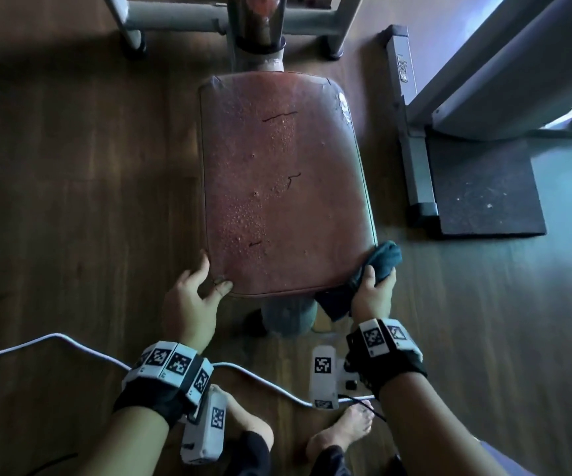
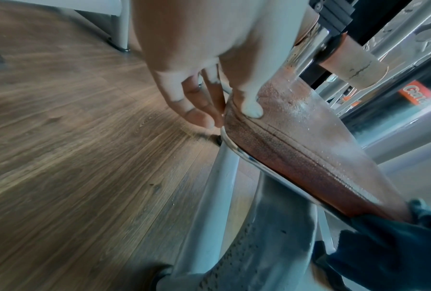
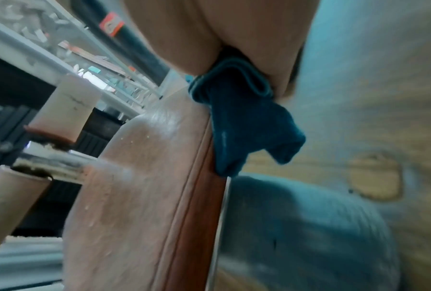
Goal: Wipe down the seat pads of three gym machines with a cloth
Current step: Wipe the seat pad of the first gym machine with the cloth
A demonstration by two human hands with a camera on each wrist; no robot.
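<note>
A worn red-brown seat pad with cracks and droplets on it fills the middle of the head view. My left hand holds its near left corner, thumb on top and fingers down along the edge. My right hand grips a bunched dark teal cloth against the pad's near right corner. In the right wrist view the cloth hangs over the pad's side edge. The cloth also shows at the lower right of the left wrist view.
The grey machine frame and seat post stand behind the pad. Another machine's base and a black rubber mat lie to the right. A white cable runs over the wood floor near my bare feet.
</note>
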